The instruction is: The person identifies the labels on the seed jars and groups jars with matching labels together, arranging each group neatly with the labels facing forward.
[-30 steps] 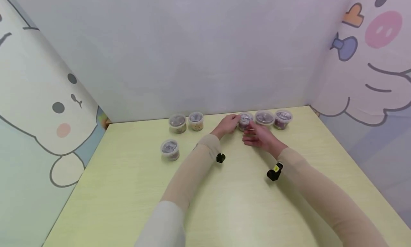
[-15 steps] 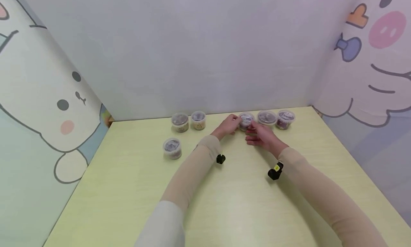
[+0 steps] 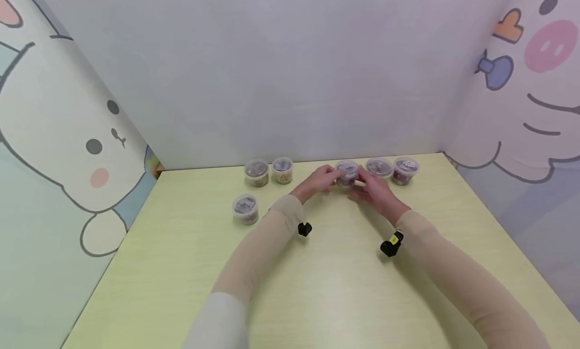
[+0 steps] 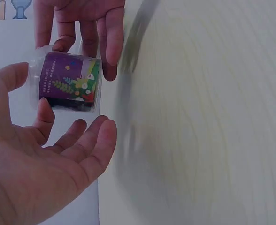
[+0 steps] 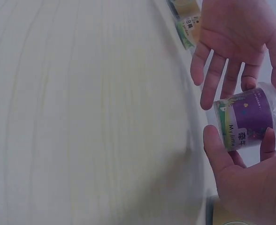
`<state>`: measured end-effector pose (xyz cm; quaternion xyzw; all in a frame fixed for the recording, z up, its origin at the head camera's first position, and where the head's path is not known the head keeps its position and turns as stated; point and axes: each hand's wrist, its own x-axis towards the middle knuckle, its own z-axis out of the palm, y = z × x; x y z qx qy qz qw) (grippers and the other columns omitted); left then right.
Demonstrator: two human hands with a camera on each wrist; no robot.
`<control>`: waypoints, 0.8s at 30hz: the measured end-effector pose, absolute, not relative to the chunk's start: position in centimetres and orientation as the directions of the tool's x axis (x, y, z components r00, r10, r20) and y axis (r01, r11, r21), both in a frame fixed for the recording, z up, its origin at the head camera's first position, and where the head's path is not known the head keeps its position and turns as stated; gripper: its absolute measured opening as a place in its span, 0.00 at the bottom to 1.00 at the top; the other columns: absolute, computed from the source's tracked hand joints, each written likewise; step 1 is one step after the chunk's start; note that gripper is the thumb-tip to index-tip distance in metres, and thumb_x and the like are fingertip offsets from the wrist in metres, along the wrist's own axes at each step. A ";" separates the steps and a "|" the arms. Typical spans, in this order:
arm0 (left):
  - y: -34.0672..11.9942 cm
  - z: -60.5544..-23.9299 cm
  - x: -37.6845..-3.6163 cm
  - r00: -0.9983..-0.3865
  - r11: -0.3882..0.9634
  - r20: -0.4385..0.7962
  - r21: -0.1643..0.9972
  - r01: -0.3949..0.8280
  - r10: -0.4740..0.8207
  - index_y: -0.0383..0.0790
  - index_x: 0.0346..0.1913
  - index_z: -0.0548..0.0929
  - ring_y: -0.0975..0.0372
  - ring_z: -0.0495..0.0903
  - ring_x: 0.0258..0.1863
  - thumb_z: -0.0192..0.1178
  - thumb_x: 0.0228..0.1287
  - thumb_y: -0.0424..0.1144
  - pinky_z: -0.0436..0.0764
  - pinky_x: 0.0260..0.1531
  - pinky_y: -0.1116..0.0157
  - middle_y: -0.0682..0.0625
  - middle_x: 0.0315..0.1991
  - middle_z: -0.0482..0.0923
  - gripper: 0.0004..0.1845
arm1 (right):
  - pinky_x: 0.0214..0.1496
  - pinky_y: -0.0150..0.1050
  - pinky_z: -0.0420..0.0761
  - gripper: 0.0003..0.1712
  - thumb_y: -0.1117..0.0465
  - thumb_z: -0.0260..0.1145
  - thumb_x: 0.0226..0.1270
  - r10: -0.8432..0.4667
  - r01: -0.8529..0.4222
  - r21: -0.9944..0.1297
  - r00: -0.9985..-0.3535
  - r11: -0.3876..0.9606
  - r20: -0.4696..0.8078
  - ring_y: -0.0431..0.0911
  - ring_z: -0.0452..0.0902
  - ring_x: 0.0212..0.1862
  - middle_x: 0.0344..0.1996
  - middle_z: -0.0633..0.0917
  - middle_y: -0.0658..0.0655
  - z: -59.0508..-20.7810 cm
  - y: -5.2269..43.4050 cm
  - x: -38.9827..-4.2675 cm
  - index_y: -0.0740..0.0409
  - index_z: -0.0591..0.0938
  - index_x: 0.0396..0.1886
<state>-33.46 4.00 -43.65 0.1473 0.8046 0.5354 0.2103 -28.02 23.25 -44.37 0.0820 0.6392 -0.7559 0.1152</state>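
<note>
Left hand (image 3: pixel 318 180) and right hand (image 3: pixel 374 192) meet at the far edge of the counter (image 3: pixel 317 288), at about 12 o'clock from the person, and share one small clear tub (image 3: pixel 347 173) with a purple flowered label. The wrist views show that the tub is clear of the counter surface, carried between the two hands. The left hand cups it from 9 o'clock, thumb and fingertips (image 4: pixel 46 108) pressing on its rim and wall with the fingers loosely bent. The right hand closes on it from 3 o'clock, its thumb (image 5: pixel 216 150) on the label and its fingers curled behind the wall. Opposed contact from both sides probably keeps the smooth tub steady. Two more tubs (image 3: pixel 391 169) stand just beside it at 3 o'clock. A pair (image 3: pixel 269 171) stands at 9 o'clock. A lone tub (image 3: pixel 245 208) sits nearer the person, well apart.
</note>
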 end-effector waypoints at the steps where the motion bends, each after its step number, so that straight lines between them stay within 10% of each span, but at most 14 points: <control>1: 3.8 -43.5 -33.3 -0.863 0.385 -0.179 0.923 0.019 0.472 0.40 0.51 0.76 0.52 0.77 0.55 0.58 0.70 0.64 0.81 0.52 0.54 0.42 0.53 0.77 0.28 | 0.69 0.51 0.70 0.42 0.39 0.49 0.80 -0.071 0.263 -0.952 -0.964 -0.157 -0.254 0.61 0.61 0.73 0.76 0.59 0.63 -44.2 23.3 -28.0 0.63 0.55 0.78; 8: 2.2 -42.1 -31.9 -0.843 0.323 -0.125 0.945 0.061 0.524 0.38 0.54 0.77 0.49 0.75 0.61 0.51 0.72 0.68 0.83 0.52 0.54 0.42 0.56 0.77 0.34 | 0.63 0.50 0.76 0.36 0.37 0.53 0.78 -0.129 0.178 -0.974 -0.979 -0.142 -0.160 0.58 0.75 0.63 0.61 0.71 0.60 -42.8 23.1 -27.7 0.61 0.65 0.67; 14: 0.1 -40.7 -30.2 -0.840 0.274 -0.079 0.958 0.084 0.536 0.37 0.55 0.77 0.48 0.78 0.59 0.44 0.77 0.66 0.81 0.53 0.49 0.45 0.55 0.78 0.33 | 0.57 0.48 0.81 0.42 0.35 0.51 0.77 -0.195 0.152 -0.982 -0.973 -0.115 -0.128 0.50 0.83 0.50 0.66 0.69 0.64 -41.4 21.9 -27.3 0.59 0.58 0.75; 24: -3.7 -38.7 -27.7 -0.842 0.320 -0.073 0.939 0.122 0.535 0.32 0.51 0.75 0.44 0.80 0.55 0.40 0.78 0.66 0.81 0.50 0.48 0.41 0.52 0.78 0.36 | 0.57 0.55 0.80 0.41 0.33 0.42 0.79 -0.356 0.185 -0.975 -0.926 -0.124 -0.130 0.56 0.79 0.55 0.66 0.67 0.68 -39.8 18.6 -26.3 0.57 0.57 0.77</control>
